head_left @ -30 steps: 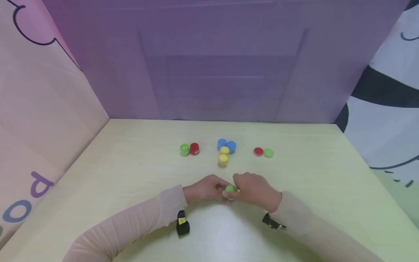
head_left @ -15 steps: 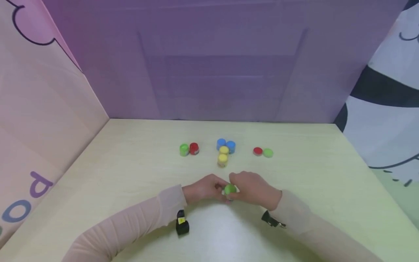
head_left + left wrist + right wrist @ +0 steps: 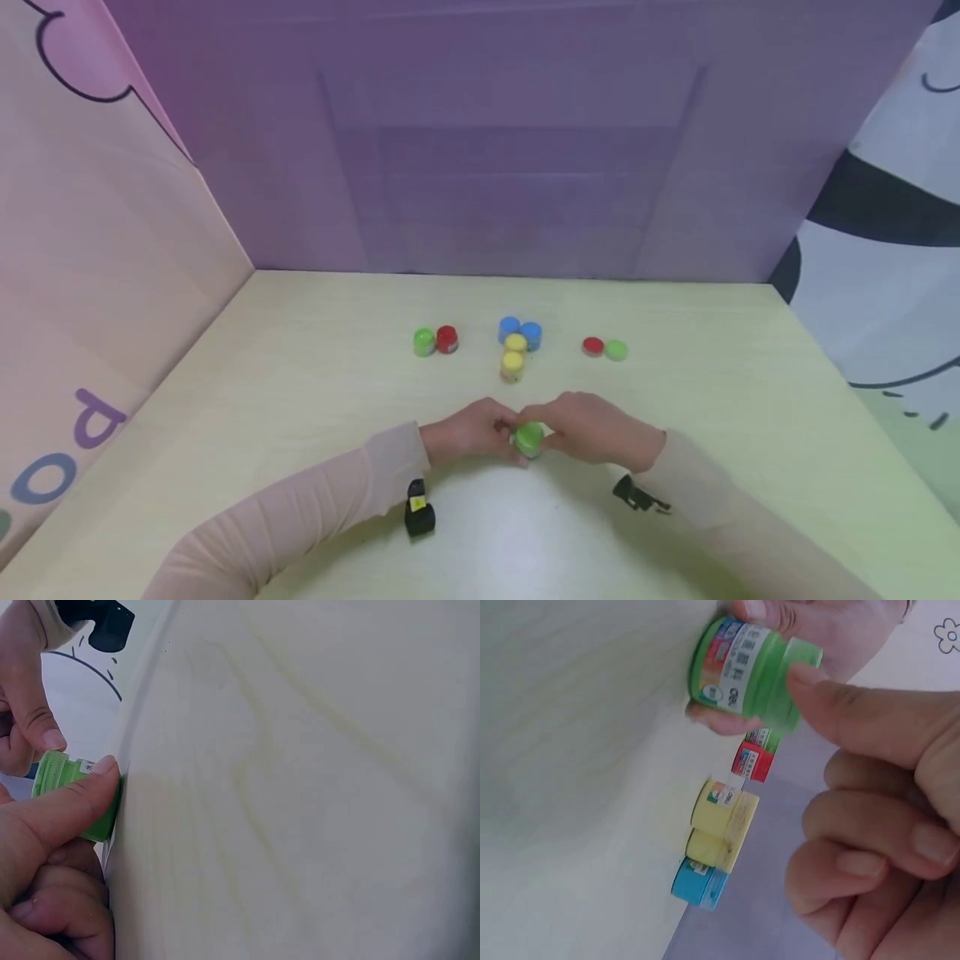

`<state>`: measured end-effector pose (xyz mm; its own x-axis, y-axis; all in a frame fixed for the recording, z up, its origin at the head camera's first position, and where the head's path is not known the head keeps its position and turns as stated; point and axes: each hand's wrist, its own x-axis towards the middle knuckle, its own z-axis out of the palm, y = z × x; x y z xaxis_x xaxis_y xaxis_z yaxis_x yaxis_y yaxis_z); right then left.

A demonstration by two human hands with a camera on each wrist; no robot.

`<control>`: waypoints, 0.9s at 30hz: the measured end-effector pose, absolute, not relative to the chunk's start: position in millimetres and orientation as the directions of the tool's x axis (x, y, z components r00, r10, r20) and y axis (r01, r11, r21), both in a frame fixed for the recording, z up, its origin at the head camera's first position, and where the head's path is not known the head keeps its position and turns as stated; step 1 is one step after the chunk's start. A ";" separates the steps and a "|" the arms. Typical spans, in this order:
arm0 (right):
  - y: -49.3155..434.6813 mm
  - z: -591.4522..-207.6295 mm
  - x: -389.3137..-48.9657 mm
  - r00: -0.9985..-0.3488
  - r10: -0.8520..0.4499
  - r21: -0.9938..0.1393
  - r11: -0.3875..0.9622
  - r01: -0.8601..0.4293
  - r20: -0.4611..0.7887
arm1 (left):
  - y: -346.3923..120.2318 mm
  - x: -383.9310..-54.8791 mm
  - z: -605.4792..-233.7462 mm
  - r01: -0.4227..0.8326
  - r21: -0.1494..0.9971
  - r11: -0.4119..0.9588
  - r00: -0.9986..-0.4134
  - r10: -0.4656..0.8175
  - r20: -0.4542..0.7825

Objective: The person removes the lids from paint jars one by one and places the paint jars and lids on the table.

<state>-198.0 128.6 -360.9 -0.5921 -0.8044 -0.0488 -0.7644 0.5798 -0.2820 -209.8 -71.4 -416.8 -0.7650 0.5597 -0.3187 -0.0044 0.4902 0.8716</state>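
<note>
A small green paint jar [image 3: 529, 442] with a printed label stands upright on the table, between both hands. My left hand [image 3: 474, 432] grips its body from the left; in the left wrist view the thumb lies along the jar's side. Around the ridged green lid [image 3: 799, 675] my right hand [image 3: 598, 429] curls thumb and index finger, the thumb at the right edge and the index finger reaching behind. Its other fingers are folded toward the palm in the right wrist view.
Beyond the hands stand two yellow jars [image 3: 512, 365] against two blue jars [image 3: 531, 335]. Farther left are a green jar [image 3: 423, 342] and a red jar [image 3: 447, 339]. A flat red lid [image 3: 592, 347] and green lid [image 3: 616, 350] lie right. A purple wall [image 3: 510, 192] borders the table's back.
My right hand has shifted slightly right and turned, its thumb moving from the lid's front to its right edge. The left hand keeps its hold on the jar.
</note>
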 end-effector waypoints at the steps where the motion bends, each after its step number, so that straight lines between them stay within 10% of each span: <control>1: 129.2 -360.9 -198.4 -0.584 -0.810 -0.285 0.571 -0.770 -0.045 | -71.1 -209.8 -416.7 -0.010 0.871 0.491 -0.766 0.557 -0.322; 14: 109.9 -368.4 -186.9 -0.841 -0.529 -0.341 0.815 -0.468 -0.111 | -69.8 -207.5 -415.4 -0.060 0.900 0.431 -0.763 0.562 -0.320; 27: 111.2 -363.6 -184.9 -0.800 -0.594 -0.322 0.777 -0.542 -0.088 | -70.1 -209.6 -416.9 -0.002 0.889 0.458 -0.758 0.579 -0.301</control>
